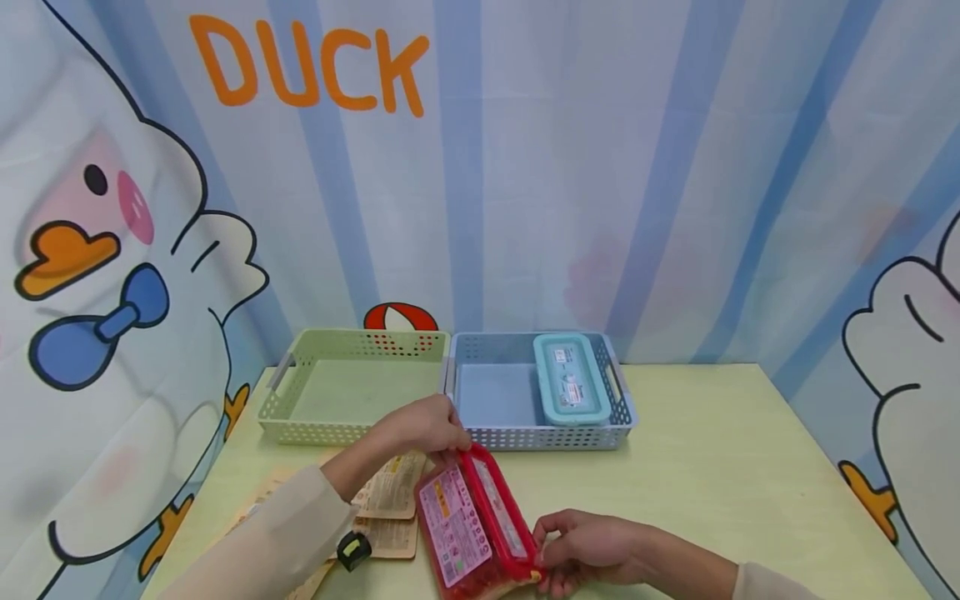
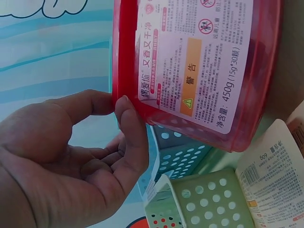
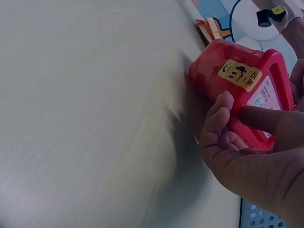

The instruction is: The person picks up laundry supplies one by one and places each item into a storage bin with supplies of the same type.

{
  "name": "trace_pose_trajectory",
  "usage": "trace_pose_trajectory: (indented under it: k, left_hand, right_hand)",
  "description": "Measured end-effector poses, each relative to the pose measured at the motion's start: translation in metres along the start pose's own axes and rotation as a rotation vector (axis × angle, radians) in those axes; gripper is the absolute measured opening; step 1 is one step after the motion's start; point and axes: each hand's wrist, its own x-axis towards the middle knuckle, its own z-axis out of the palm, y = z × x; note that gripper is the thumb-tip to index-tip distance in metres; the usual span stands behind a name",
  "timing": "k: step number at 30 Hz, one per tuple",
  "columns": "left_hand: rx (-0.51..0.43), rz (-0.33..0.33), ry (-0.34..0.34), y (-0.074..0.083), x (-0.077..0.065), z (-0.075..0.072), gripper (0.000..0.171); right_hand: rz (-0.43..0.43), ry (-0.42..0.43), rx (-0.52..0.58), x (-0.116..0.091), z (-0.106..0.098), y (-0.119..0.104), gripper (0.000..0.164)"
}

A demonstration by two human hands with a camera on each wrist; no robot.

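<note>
A red see-through laundry pod box (image 1: 457, 533) with a red lid and a pink-and-white label is held tilted at the table's front. My left hand (image 1: 433, 429) pinches the far corner of its lid between thumb and finger, as the left wrist view shows with the hand (image 2: 90, 147) close up. At the near lid corner, my right hand (image 1: 592, 550) pinches the rim. A yellow sticker on the box's end (image 3: 240, 75) faces the right wrist camera. In the head view, the box's lower end is cut off by the frame edge.
Behind the hands stand a green basket (image 1: 322, 432) and a blue basket (image 1: 495, 439) side by side. The blue one holds a light-blue lidded box (image 1: 573, 383). Several tan printed packets (image 1: 390, 537) lie left of the red box, partly under the left arm. A printed curtain hangs behind.
</note>
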Motion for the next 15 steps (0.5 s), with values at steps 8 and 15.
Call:
trace_pose_trajectory:
  k: [8,15]
  left_hand:
    - [-0.106,0.011,-0.009,-0.003,-0.003,-0.005,0.008]
    - [-0.189,0.008,-0.016,-0.014,-0.001,-0.006,0.005]
  right_hand:
    - [-0.056,0.002,-0.052,-0.010,-0.003,-0.010,0.018]
    - [-0.078,-0.013,-0.046,-0.015,-0.006,-0.015,0.015]
